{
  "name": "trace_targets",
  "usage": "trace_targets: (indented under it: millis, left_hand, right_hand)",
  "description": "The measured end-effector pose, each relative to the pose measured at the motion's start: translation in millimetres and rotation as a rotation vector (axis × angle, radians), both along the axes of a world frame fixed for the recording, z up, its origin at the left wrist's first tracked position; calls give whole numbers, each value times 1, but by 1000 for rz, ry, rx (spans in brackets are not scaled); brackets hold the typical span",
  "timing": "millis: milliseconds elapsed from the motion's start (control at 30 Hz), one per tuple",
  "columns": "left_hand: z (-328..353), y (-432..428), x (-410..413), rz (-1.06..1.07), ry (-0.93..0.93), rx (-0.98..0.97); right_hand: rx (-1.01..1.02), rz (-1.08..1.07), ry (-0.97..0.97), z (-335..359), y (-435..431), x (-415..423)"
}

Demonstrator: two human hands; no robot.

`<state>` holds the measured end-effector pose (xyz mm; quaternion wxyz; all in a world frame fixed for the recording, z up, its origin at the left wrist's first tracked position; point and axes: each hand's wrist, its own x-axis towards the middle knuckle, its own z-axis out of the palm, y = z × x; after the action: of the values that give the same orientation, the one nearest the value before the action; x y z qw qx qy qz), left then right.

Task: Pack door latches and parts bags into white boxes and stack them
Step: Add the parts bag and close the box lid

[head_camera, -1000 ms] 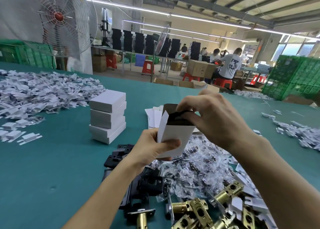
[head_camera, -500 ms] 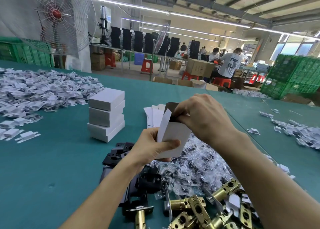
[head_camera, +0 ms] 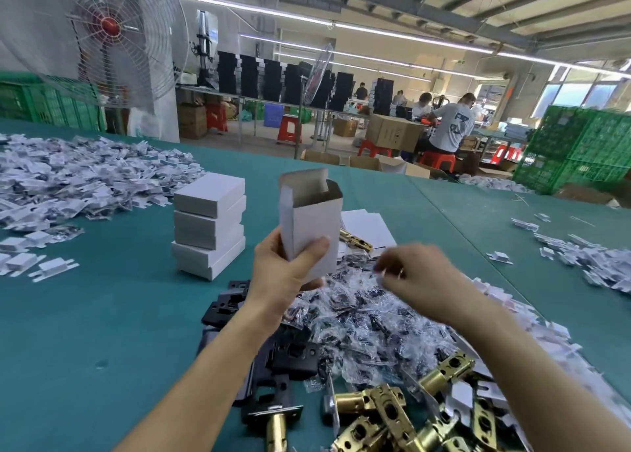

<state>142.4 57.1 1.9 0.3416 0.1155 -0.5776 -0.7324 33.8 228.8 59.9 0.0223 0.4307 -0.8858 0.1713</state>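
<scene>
The left grip (head_camera: 290,274) is clamped on an upright white box (head_camera: 312,219), thumb across its front face and fingers behind, holding it above the worktop (head_camera: 102,315) with the top flaps open; whether a latch already lies inside cannot be seen from this angle. The right grip (head_camera: 415,274) hovers low over the heap of clear parts bags (head_camera: 368,318) just beside the box, its fingers curled but too blurred to tell whether they pinch a bag or nothing at all. Judged from this, the box in hand is mid-fill (a bag seems the likely next item), and it has yet to be closed and stacked. Left of it stands a short stack of closed white boxes (head_camera: 210,226), the finished work so far. Much is left: brass latches (head_camera: 392,414) and black latches (head_camera: 293,356) lie heaped nearest the person, and flat box blanks (head_camera: 367,224) wait behind the held box.
</scene>
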Motion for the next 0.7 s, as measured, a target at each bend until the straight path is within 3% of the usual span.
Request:
trace_targets:
  millis: [100,200,467,600,700]
  left_hand:
    - [-3,5,-2,-11,-46,-106]
    - [-6,10,-3,-55,-3,-108]
    - [-11,6,-6,-49,-87,-98]
    - [-16,5,-8,-39,-148,-118]
    - [-17,6,-9,-44,-173,-154]
  right_hand:
    - [308,121,-205,-26,1,9]
    - [392,122,-51,-45,0,19]
    - [171,38,36,-36,4,11]
    - [317,129,6,-43,3,16]
    - [379,167,237,-61,-2,26]
